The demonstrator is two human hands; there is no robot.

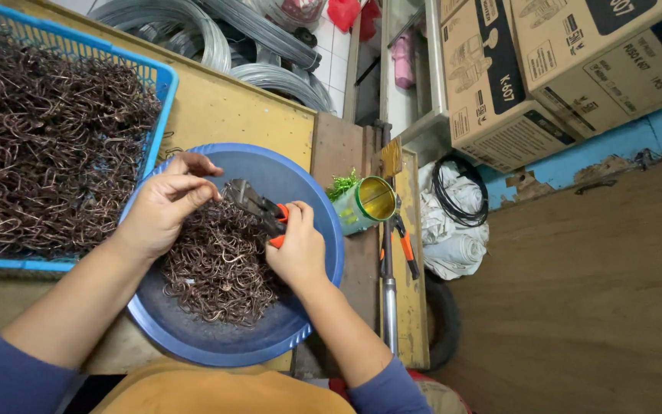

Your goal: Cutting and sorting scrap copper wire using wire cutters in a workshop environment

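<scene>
Mid-frame, low: left hand (164, 208) pinched shut on a thin brown wire piece (220, 192), fingertips together just beside the cutter's nose. Right hand (298, 249) clamped round the orange handles of the wire cutters (258, 207), dark metal head pointing toward the upper left, at or touching the pinched wire; whether the cutting edges are closed on it cannot be told.

Below both hands, a round blue basin (323, 222), holding 1 mound of curled brown wire hooks (220, 268) that covers roughly the middle of the basin floor, bare blue wall showing all round.

Upper left of the frame: a blue plastic crate (164, 80) packed almost to the rim with a far larger tangle of brown wire pieces (47, 146).

Judged from these 2 heaps: well under way but nowhere near finished, if the crate is the stock still to be handled; equally possible that the crate holds the finished lot, in which case only the basin's mound remains. Not settled by this view.

Right of the basin: a green tin can (368, 205) lying on its side, open mouth showing a gold inside, and a 2nd orange-handled tool (406, 247) on the wooden bench (231, 107). Top of frame: coils of grey steel wire (193, 31). Upper right: cardboard boxes (561, 69).
</scene>
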